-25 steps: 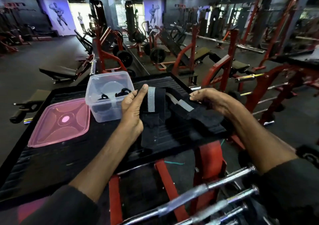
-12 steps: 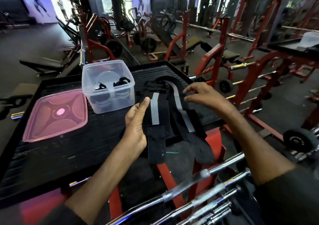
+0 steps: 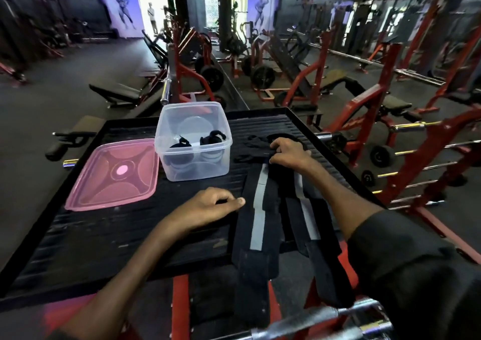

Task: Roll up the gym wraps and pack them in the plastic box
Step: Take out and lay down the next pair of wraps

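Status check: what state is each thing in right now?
Clear plastic box: open, upright on the black ribbed tray.
Pink plastic lid: off, flat beside the box.
Rolled black wraps: two, packed in the box.
Black gym wraps with grey stripes: unrolled, flat, near ends overhanging the tray.
Left hand: fingers curled at a wrap's edge; grip unclear.
Right hand: grips the wraps' bunched far ends.
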Demonstrator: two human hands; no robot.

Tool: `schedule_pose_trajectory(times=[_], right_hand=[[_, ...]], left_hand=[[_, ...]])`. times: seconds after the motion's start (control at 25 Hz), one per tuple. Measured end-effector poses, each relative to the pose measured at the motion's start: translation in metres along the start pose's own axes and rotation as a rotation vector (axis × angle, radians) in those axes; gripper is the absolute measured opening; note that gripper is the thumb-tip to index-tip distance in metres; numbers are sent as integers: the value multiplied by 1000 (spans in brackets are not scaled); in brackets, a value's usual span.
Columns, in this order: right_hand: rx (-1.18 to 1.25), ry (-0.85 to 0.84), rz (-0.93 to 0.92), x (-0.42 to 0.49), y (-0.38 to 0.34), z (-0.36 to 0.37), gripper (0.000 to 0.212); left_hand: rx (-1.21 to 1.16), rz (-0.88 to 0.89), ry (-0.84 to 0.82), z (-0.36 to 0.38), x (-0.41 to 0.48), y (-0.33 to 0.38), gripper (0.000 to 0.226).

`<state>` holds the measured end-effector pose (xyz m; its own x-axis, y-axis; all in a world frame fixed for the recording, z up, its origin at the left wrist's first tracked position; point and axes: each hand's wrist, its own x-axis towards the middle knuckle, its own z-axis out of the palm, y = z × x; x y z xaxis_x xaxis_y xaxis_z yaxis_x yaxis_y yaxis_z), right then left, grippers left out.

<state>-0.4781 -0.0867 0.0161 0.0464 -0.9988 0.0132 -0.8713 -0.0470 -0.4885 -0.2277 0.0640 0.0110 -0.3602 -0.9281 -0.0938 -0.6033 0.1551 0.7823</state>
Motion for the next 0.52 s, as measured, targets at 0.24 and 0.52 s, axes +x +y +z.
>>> schedule_pose_trajectory(times=[0.24, 0.52], right_hand=[[148, -8, -358, 18, 16, 7, 21], [708, -55, -515, -9, 17, 1, 31]], left_hand=[[66, 247, 311, -1, 49, 20, 14], [185, 402, 474, 6, 126, 25, 28]])
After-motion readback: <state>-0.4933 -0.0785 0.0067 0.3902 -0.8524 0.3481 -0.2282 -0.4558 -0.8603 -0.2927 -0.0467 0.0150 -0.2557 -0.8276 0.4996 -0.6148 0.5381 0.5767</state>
